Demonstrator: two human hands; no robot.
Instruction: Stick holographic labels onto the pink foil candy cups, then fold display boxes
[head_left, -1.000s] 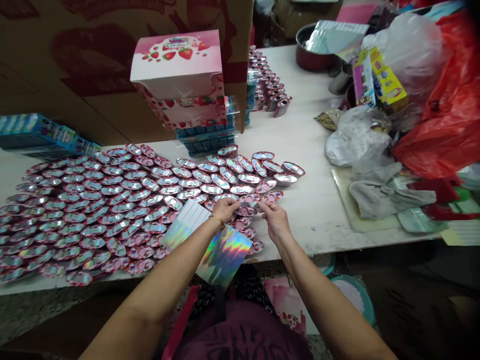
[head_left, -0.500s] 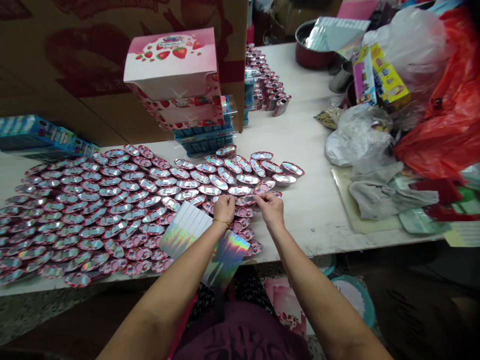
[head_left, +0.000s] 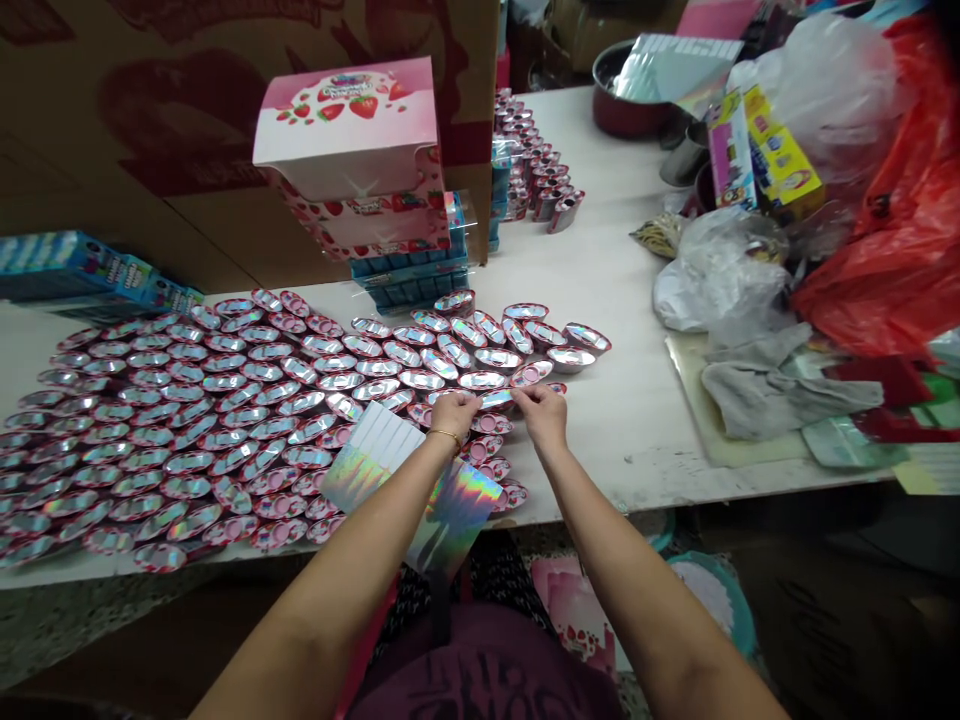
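Rows of small oval pink-and-red containers (head_left: 247, 425) stand packed on the white table; many have a shiny silver strip across the top, while others show a bare pink cap (head_left: 489, 423). Between my hands a silver strip (head_left: 496, 398) lies over one oval top. My left hand (head_left: 454, 416) is closed in a pinch at the strip's left end. At its right end, the thumb and fingertips of my right hand (head_left: 543, 412) are pinched together. Under my left forearm lie rainbow-shiny sticker sheets (head_left: 375, 455), partly hidden by the arm.
Behind the containers stand a strawberry-printed box (head_left: 349, 125) on blue cartons (head_left: 409, 282) and a big brown carton (head_left: 187, 120). To the right are a grey cloth (head_left: 784, 395), plastic bags (head_left: 720, 270) and a dark red pot (head_left: 626, 100). The table's front edge runs close below my hands.
My left fingers have stretched slightly right along the strip, which now catches more light. My right hand has stayed nearly in place. The whole view has shifted a little.
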